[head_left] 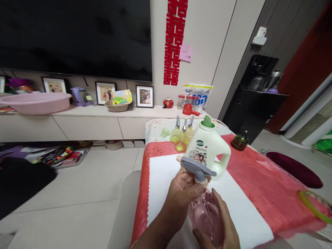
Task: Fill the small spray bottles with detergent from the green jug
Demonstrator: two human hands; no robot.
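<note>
A pink see-through spray bottle [207, 216] with a grey trigger head [198, 168] is held up over the white mat [162, 180]. My left hand [181, 192] closes its fingers and thumb round the neck, just below the trigger head. Lower down, my right hand [228, 221] wraps round the body of the bottle from the right. Right behind it stands a pale green detergent jug [219, 147] with a green spout and a side handle. Several yellowish spray bottles [180, 136] stand to the left of the jug.
A dark green bottle [240, 141] stands on the red cloth [261, 166] at the right, with a yellow tape roll [316, 205] near the right edge. A small green piece [165, 132] lies at the back. Beyond are jars [181, 102], a red scoop [187, 109] and a low cabinet [90, 126].
</note>
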